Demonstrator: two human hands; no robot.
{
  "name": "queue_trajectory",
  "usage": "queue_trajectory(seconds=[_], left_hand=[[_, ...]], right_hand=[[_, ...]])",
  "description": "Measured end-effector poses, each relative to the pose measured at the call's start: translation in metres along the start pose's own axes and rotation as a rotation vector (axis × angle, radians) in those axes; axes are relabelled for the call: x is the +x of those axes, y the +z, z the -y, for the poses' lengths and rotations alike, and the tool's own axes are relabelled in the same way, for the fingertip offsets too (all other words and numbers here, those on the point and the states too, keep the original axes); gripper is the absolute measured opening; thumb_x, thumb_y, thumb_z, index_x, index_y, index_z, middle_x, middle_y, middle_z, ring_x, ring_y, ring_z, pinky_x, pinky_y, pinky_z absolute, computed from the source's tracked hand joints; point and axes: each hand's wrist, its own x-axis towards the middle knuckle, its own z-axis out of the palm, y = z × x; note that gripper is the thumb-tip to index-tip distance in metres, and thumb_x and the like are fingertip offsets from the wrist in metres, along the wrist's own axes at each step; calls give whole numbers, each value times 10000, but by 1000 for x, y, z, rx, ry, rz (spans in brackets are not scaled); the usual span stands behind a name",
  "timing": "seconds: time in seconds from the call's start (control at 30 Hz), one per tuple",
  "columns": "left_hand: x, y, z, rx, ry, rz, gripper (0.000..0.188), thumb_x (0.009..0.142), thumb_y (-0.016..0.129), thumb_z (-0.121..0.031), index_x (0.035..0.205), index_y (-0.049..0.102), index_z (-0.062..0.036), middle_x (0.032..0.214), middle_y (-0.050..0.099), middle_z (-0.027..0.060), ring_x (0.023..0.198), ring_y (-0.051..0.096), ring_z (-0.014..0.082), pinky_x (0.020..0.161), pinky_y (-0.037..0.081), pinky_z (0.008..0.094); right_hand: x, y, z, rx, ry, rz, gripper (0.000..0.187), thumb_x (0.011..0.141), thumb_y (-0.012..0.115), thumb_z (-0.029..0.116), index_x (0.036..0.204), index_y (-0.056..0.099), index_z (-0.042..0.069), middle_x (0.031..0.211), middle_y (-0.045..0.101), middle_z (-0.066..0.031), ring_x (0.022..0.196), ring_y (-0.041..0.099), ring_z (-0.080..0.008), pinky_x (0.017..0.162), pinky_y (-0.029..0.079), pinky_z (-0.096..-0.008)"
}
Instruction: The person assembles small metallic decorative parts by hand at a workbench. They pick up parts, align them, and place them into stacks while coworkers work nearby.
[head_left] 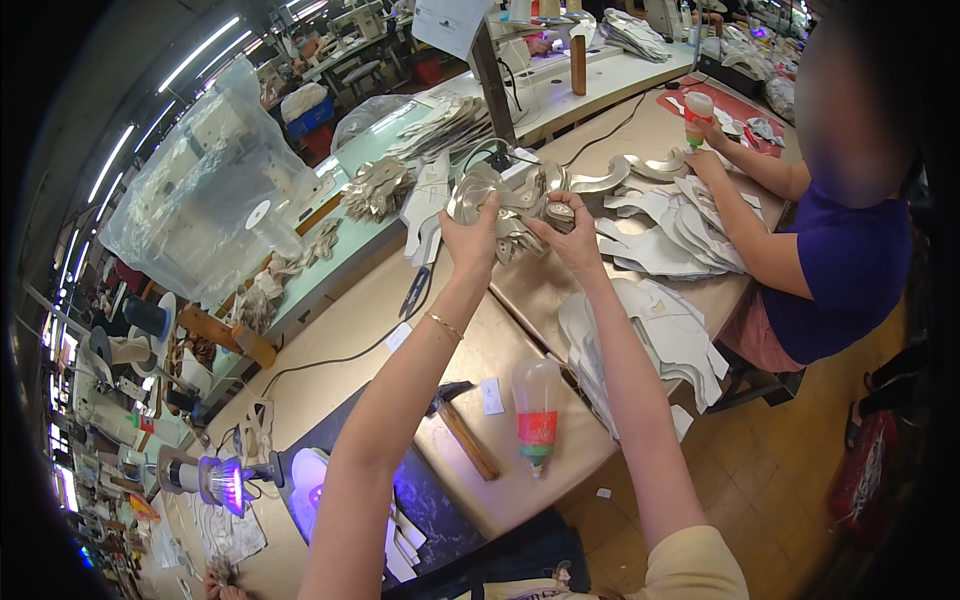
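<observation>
Both my arms reach toward the far middle of the table. My left hand [470,238] is closed on a stack of curved, shiny beige cut pieces [468,192], thumb up along its edge. My right hand [572,240] grips a smaller stack of similar pieces [559,212], fingers and thumb pressed round it. More small beige pieces [518,243] lie just beyond and between my hands. White cut panels [428,205] lie to the left of them. Wavy beige strips [600,178] spread to the right. Exactly how my fingertips sit on the pieces is partly hidden.
A hammer [465,440] and a clear squeeze bottle [537,415] lie nearer me. Stacked white panels [640,335] overhang the right edge. A lit purple lamp [225,485] stands left. Scissors-like snips [414,292] lie by a cable. A co-worker [830,270] at right holds another bottle [697,115].
</observation>
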Motion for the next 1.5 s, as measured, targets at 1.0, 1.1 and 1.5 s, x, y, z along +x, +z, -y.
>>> queue_trajectory(seconds=[1.0, 1.1, 1.5], left_hand=[[-3, -6, -5, -19, -39, -5, 661, 779, 811, -216, 1262, 442, 44, 1183, 579, 172, 1045, 593, 228, 901, 485, 335], [-4, -6, -6, -44, -49, -2, 650, 777, 808, -212, 1252, 448, 45, 1189, 580, 180, 1056, 592, 234, 919, 472, 340], [-6, -8, -10, -17, -42, 5, 644, 772, 812, -205, 1245, 457, 48, 1179, 586, 176, 1052, 595, 236, 923, 470, 340]], right_hand=[[0, 0, -1, -79, 29, 12, 491, 752, 843, 193, 1115, 545, 50, 947, 639, -27, 827, 602, -86, 742, 511, -224], [0, 1, -2, -78, 29, 13, 487, 753, 842, 191, 1114, 546, 51, 948, 640, -27, 829, 604, -86, 743, 512, -223], [-1, 1, -1, -48, 48, 24, 482, 752, 842, 185, 1110, 548, 53, 960, 646, -32, 850, 614, -89, 755, 517, -223]])
